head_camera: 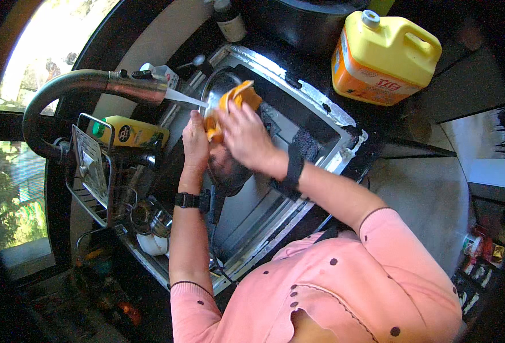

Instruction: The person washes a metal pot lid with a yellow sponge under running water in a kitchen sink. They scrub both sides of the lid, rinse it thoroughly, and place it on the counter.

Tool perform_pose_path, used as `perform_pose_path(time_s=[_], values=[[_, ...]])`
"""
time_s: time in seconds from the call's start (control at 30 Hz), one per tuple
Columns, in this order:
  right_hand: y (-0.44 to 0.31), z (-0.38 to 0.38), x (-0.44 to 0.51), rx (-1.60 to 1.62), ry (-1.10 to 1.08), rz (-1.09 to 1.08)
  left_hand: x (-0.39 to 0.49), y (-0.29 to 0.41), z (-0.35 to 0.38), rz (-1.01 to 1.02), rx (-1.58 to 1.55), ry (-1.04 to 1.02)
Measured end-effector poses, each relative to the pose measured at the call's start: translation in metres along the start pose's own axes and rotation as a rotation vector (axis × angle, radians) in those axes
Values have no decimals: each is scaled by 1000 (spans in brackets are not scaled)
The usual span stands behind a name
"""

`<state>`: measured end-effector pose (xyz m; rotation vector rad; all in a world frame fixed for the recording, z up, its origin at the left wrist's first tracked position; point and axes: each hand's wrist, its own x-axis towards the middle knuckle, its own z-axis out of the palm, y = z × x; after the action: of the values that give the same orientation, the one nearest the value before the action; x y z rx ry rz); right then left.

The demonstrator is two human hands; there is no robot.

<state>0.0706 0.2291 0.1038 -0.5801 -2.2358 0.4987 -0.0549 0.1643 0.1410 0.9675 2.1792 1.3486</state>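
Water runs from the pull-out faucet head [149, 88] onto a round shiny metal item, perhaps a lid or pan [222, 85], held over the sink. My left hand [195, 139] grips its near edge, thumb uppermost. Against it my right hand [248, 133], blurred by motion, presses an orange cloth [246, 96]. Both hands are close together above the dark sink basin [295, 103]. The lower part of the metal item is partly hidden by my hands.
A yellow detergent jug [385, 60] stands at the back right. At the left are a metal rack [108, 184] and a yellow bottle with a green cap [136, 132]. A white bowl [151, 244] and glassware lie near my left forearm. A dark bottle [230, 23] stands behind the sink.
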Motion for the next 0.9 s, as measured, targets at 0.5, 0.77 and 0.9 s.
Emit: perform_pose_path(time_s=[0.5, 0.77, 0.9], values=[[0, 5, 33, -31, -96, 203, -30, -27, -2, 146, 5, 62], [9, 30, -15, -15, 36, 218, -17, -24, -13, 114, 153, 106], [70, 21, 26, 331, -348, 982, -11, -21, -11, 200, 106, 104]])
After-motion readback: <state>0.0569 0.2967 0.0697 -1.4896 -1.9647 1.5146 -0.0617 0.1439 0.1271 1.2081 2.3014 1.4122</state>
